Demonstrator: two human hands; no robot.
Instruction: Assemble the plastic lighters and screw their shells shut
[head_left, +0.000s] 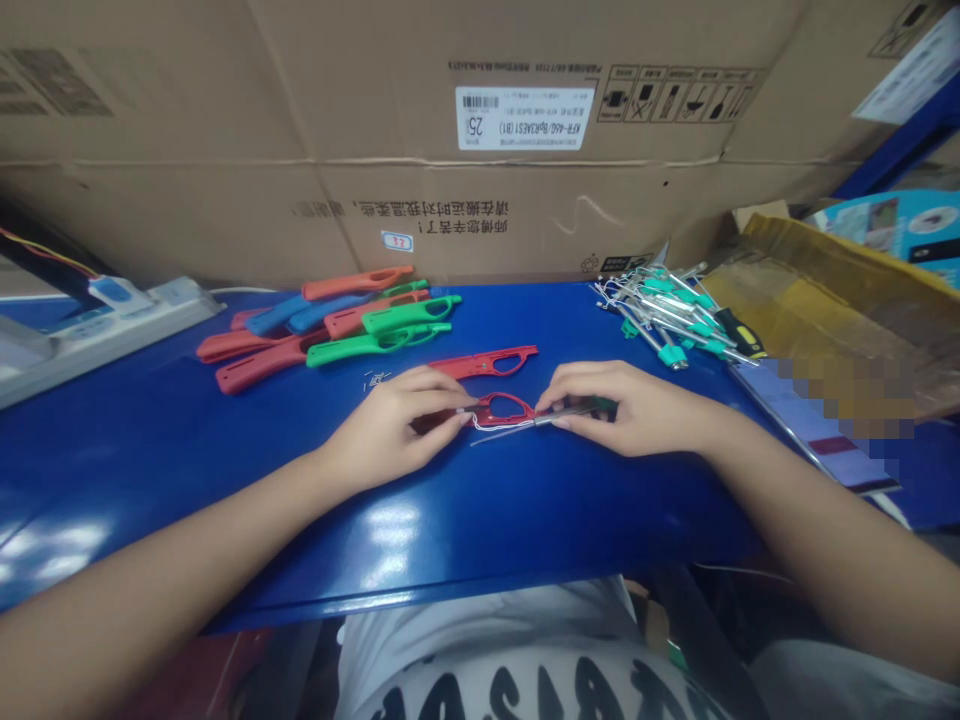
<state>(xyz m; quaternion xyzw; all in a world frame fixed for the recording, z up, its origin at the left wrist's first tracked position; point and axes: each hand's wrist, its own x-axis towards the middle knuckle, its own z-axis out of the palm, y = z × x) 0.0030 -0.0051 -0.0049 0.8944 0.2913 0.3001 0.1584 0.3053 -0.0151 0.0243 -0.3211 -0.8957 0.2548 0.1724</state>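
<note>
My left hand [401, 425] is closed, thumb and fingers pinching the left part of a red lighter casing half [517, 408] and a white wire [491, 427]. The casing's trigger loop shows between my hands. Pinched in my closed right hand [626, 408] is a thin metal rod [502, 434], its tip pointing left along the casing's near side. Something dark green shows inside that hand; its kind is unclear. Just beyond both hands lies another red casing half [487, 362], partly hidden by my left fingers.
At the back left, red, blue, orange and green lighter casings [341, 320] are heaped near a power strip [157, 315]. Metal tubes with green parts [667, 305] lie back right, beside a black-and-yellow handle [741, 332], a phone [814, 425] and a taped box [840, 300]. Cardboard [360, 120] stands behind.
</note>
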